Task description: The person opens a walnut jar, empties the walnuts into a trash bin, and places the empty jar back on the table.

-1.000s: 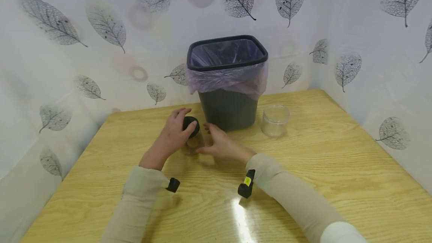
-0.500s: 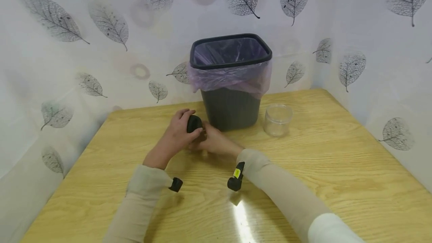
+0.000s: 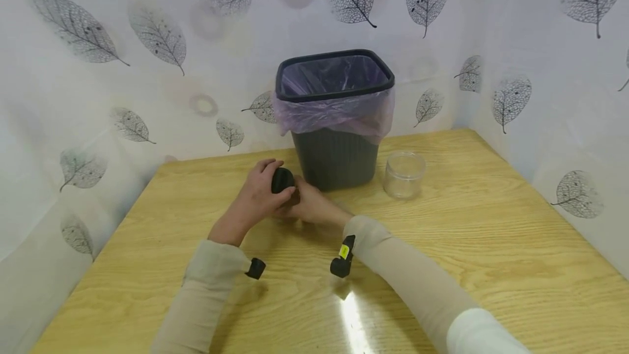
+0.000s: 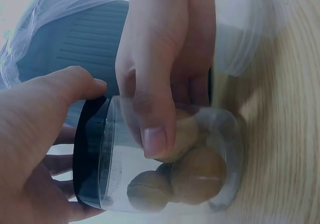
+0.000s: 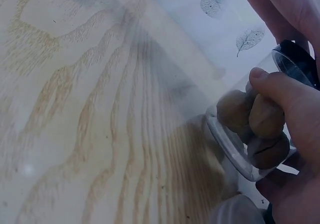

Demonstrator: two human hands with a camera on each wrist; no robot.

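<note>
Front-left of the bin: clear jar, brown round things inside, black lid on. Left hand grips lid, right hand holds jar body. Clear container just right of bin.

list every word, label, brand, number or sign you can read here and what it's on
No readable text.
Yellow label on the black device at the right sleeve: any marking is too small to read.
Jar, black lid, bin, clear container: no lettering on the sides that show.
</note>
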